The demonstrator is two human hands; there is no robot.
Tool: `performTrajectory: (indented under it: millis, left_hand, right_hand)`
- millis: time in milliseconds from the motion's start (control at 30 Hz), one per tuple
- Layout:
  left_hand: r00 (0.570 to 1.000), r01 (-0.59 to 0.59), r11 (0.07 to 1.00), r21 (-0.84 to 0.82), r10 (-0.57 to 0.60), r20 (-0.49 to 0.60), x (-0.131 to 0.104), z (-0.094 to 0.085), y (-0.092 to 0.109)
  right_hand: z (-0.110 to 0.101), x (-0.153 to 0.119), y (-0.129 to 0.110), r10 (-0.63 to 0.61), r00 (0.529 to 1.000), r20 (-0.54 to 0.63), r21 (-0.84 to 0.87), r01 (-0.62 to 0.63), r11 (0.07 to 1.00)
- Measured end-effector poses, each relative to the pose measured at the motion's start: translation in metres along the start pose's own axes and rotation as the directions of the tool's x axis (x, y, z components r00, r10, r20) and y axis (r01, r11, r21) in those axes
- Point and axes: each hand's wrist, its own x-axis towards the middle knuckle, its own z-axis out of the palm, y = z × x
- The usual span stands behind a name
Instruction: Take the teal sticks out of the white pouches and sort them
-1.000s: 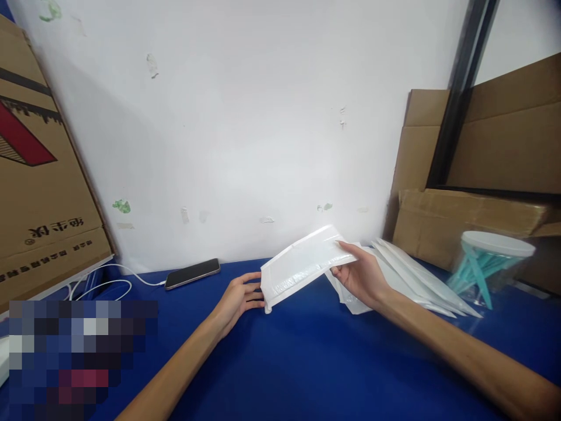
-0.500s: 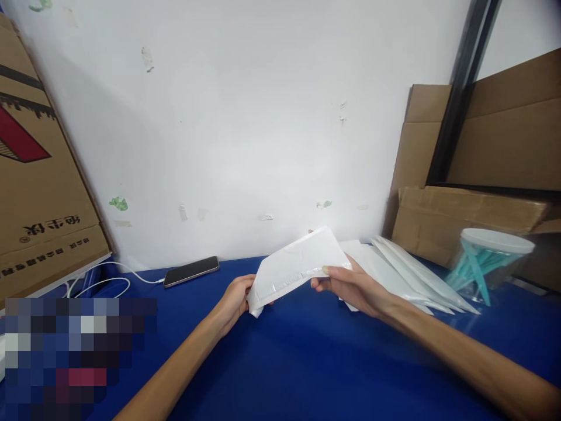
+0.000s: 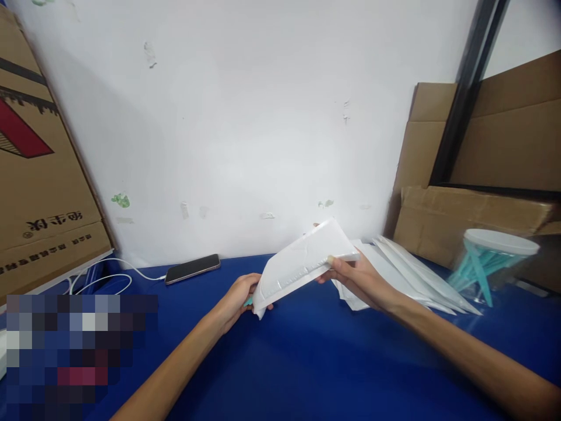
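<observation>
A white padded envelope (image 3: 302, 257) is held up above the blue table, tilted with its right end higher. My left hand (image 3: 243, 295) is closed at its lower left end, with some fingers hidden behind it. A small bit of teal (image 3: 248, 302) shows between that hand and the envelope; what it belongs to is mostly hidden. My right hand (image 3: 353, 275) grips the envelope's right end, thumb on the near face and fingers underneath. Behind the right hand lie several more white envelopes (image 3: 407, 280), fanned out.
A clear jar (image 3: 477, 280) with a white lid and teal sticks stands at the right. Against the wall at the left lies a phone (image 3: 193, 269) on a white cable (image 3: 127, 264). Cardboard boxes (image 3: 56, 175) flank both sides of the blue table (image 3: 280, 362). A pixelated patch covers the lower left.
The envelope's right end has risen slightly and tilts more, with both hands still on it. The teal bit now shows at my left hand. The view has shifted a little.
</observation>
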Motion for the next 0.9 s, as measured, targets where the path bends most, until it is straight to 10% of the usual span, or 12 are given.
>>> performTrajectory:
  millis: [900]
  left_hand:
    - [0.932, -0.032, 0.978, 0.206, -0.045, 0.359, -0.01, -0.006, 0.008]
  right_hand:
    - [-0.019, 0.012, -0.001, -0.047, 0.991, -0.125, -0.03, 0.044, 0.999]
